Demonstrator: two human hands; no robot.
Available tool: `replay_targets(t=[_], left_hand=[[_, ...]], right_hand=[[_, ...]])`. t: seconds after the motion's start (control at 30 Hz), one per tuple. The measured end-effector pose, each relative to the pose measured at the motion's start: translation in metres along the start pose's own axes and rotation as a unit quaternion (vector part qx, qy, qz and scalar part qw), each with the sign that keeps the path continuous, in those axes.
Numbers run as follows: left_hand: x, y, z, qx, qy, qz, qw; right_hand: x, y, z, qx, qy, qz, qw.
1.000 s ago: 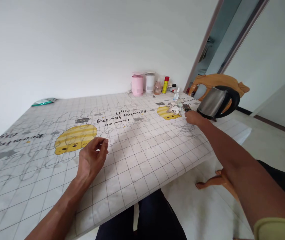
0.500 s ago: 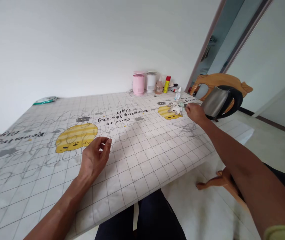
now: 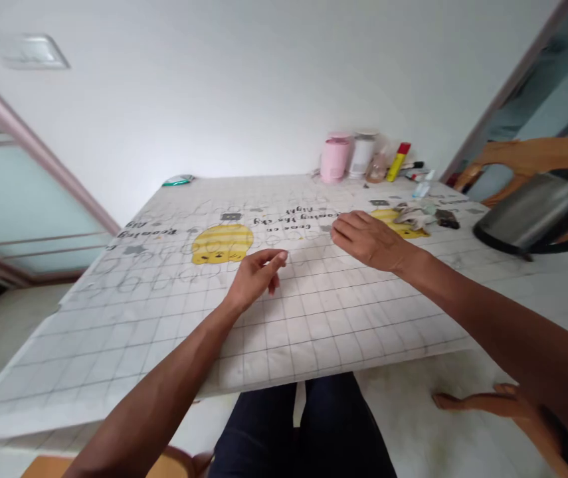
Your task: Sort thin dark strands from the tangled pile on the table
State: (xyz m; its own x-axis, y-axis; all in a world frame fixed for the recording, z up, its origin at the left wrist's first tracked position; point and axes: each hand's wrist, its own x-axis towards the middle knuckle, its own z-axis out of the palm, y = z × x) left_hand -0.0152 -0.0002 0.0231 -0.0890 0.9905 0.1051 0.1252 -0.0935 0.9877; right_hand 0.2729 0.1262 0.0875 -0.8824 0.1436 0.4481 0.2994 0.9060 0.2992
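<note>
My left hand (image 3: 258,273) rests on the checked tablecloth (image 3: 284,338) near the middle, its fingers loosely curled and apart, with nothing in them. To the right, my right hand (image 3: 368,240) is over the cloth with its fingers bent downward and together; what they hold, if anything, is hidden. Beyond the right wrist lies a crumpled whitish cloth (image 3: 416,216) on a yellow printed figure, beside a small dark object (image 3: 447,219). Pencil-like loops mark the tablecloth on the left.
A metal kettle (image 3: 537,212) stands at the right, before a wooden chair (image 3: 553,151). Along the wall are a pink container (image 3: 335,159), a white container (image 3: 362,156), a yellow bottle (image 3: 398,162) and a small white bottle (image 3: 424,184). A green packet (image 3: 178,180) lies back left.
The view has turned left. My right hand has moved left, away from the crumpled cloth and kettle, towards my left hand. The dark object beside the cloth now shows.
</note>
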Motion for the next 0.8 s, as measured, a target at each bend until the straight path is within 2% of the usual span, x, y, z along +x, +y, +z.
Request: replay_targets(t=[0.07,0.17,0.33,0.43,0.53,0.63,0.7,0.73,0.77,0.8], left_hand=[[0.000,0.003,-0.002,-0.047,-0.033,-0.023,0.998],[0.000,0.006,-0.004,-0.100,-0.080,-0.038,0.991],[0.001,0.002,-0.003,-0.153,-0.112,-0.037,0.981],[0.003,0.001,-0.002,-0.169,-0.086,-0.027,0.982],[0.005,0.003,-0.004,-0.188,-0.021,-0.014,0.982],[0.007,0.006,-0.008,-0.215,0.037,0.015,0.976],[0.008,0.007,-0.009,-0.228,0.059,0.035,0.971],[0.008,0.007,-0.010,-0.233,0.065,0.043,0.969],[0.007,0.007,-0.010,-0.236,0.067,0.050,0.968],[0.007,0.008,-0.009,-0.238,0.066,0.055,0.968]], right_hand=[[0.022,-0.020,0.010,0.099,-0.003,-0.014,0.995],[0.046,-0.037,0.022,0.198,-0.028,-0.024,0.979],[0.069,-0.041,0.034,0.215,-0.066,-0.048,0.973],[0.074,-0.043,0.029,0.173,-0.032,-0.056,0.983],[0.068,-0.061,0.015,0.132,0.061,-0.041,0.989],[0.054,-0.094,0.009,0.147,0.135,0.046,0.979],[0.045,-0.114,0.017,0.230,0.114,0.164,0.953],[0.043,-0.121,0.023,0.301,0.082,0.236,0.920],[0.042,-0.126,0.031,0.386,0.050,0.307,0.869],[0.044,-0.128,0.038,0.470,0.031,0.367,0.803]])
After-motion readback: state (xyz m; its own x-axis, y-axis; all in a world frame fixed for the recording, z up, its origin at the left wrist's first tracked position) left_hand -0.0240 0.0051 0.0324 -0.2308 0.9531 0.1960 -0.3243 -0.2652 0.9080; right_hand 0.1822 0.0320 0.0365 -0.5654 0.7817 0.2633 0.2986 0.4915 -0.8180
